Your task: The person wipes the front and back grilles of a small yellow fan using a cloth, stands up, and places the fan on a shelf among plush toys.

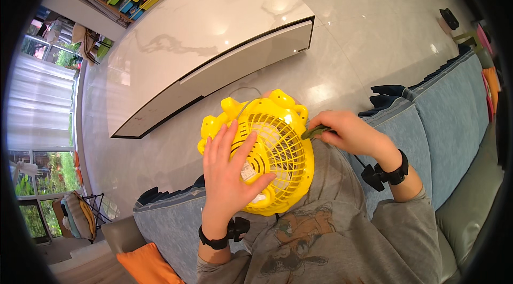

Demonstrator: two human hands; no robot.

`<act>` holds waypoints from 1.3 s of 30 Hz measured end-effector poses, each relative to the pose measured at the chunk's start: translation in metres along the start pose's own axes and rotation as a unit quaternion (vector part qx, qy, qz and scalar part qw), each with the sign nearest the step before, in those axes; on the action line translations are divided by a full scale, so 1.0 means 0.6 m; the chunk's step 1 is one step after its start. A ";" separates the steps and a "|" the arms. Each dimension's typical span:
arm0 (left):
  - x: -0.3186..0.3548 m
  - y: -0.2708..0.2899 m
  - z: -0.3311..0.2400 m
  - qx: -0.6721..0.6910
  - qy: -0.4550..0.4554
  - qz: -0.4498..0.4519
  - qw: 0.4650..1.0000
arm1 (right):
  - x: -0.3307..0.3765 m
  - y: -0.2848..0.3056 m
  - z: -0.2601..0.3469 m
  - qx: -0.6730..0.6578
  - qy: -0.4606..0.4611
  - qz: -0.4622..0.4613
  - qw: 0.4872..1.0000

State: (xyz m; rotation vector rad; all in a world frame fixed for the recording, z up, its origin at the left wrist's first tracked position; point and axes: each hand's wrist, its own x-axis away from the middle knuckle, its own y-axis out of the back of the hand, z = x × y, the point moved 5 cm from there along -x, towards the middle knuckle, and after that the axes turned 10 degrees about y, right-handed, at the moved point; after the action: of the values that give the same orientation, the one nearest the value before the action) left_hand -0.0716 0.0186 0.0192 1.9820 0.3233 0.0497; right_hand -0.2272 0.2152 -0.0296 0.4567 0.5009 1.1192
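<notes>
Both hands (230, 171) at yellow fan grille (278, 150) rim, floor (342, 32) beyond.

Left hand (230, 171) steadies yellow fan (272, 145); right hand (347, 131) pinches green tool (312, 133).

**One small label on the fan grille**

A small white label (248, 171) sits on the yellow fan (278, 155) grille, near its centre hub, rectangular and slightly tilted. The left hand (231, 174) lies over the grille, its thumb and fingers framing the label and partly covering its edge. Its print is too small to tell.
</notes>
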 end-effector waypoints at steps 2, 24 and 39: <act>0.000 0.001 0.002 0.001 0.001 0.000 1.000 | -0.006 -0.013 -0.001 0.004 0.022 -0.011 1.000; -0.003 -0.001 -0.003 0.001 0.001 0.000 1.000 | -0.008 -0.002 0.040 0.029 0.012 -0.022 0.999; 0.000 0.002 -0.002 -0.003 -0.003 -0.006 1.000 | -0.020 -0.033 0.016 0.016 -0.022 0.015 1.000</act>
State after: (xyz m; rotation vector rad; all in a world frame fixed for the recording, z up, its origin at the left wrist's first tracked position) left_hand -0.0718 0.0192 0.0206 1.9746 0.3304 0.0372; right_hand -0.2113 0.1960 -0.0316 0.5178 0.4751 1.1287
